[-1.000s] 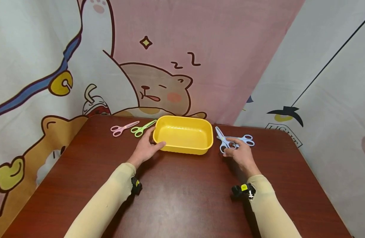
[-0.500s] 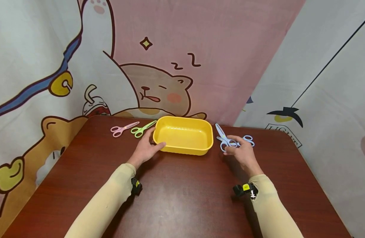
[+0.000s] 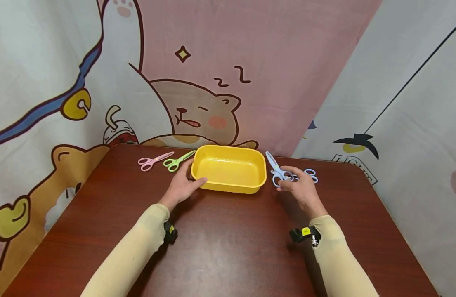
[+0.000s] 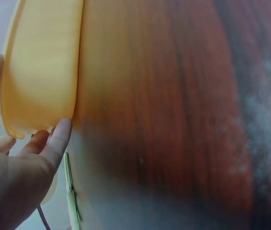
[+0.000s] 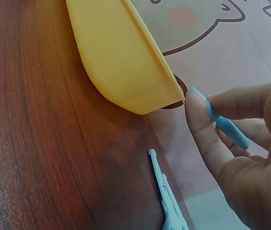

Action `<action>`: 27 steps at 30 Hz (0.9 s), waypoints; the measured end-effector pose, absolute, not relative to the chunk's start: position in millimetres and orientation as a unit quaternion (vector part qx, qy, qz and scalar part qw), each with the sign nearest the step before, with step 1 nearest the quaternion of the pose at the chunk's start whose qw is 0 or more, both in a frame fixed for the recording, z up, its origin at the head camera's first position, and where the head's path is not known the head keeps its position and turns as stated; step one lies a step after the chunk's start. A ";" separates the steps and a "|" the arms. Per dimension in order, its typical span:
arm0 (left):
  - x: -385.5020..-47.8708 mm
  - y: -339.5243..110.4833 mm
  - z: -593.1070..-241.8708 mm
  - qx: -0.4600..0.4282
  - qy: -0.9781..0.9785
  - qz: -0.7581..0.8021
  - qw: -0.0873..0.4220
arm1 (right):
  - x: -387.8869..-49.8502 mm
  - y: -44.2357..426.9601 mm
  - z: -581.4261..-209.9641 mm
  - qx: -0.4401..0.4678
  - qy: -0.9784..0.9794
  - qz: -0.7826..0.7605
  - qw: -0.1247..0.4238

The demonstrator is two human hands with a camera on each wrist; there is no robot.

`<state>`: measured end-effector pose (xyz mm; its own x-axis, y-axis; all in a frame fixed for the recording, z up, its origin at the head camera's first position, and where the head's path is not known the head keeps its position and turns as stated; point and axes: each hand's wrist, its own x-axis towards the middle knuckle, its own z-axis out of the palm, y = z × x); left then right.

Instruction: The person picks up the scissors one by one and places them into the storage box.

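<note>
A yellow plastic bin [image 3: 231,187] stands near the back edge of the table with nothing in it. My left hand [image 3: 181,185] grips its left end, thumb at the front and fingers at the end wall. To the right of the bin, my right hand [image 3: 303,193] pinches blue scissors [image 3: 273,161] by their handle loops, blades pointing away. In the right wrist view these scissors [image 5: 231,130] are held off the table between thumb and fingers. A second pair of blue scissors [image 3: 311,175] lies on the table beyond, partly hidden by that hand.
Left of the bin lie green scissors [image 3: 180,160], close to my left hand, and pink scissors [image 3: 155,160]. The dark red-brown table [image 3: 228,247] ends at a printed curtain [image 3: 287,82] at the back and sides.
My right hand has raised the blue scissors from beside the second pair and shifted them slightly left, towards the bin. The left hand and the bin have stayed in place.
</note>
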<state>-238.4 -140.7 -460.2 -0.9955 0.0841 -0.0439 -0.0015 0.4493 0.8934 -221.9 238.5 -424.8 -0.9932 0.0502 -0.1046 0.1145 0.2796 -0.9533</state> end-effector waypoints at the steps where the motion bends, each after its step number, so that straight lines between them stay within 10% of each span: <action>1: -238.6 -140.6 -460.1 0.024 0.849 0.526 0.041 | -222.1 238.0 -424.2 0.051 0.799 -0.598 0.029; 27: -238.8 -140.5 -460.2 0.020 0.850 0.524 0.043 | -226.1 223.9 -418.0 0.041 0.785 -0.617 0.039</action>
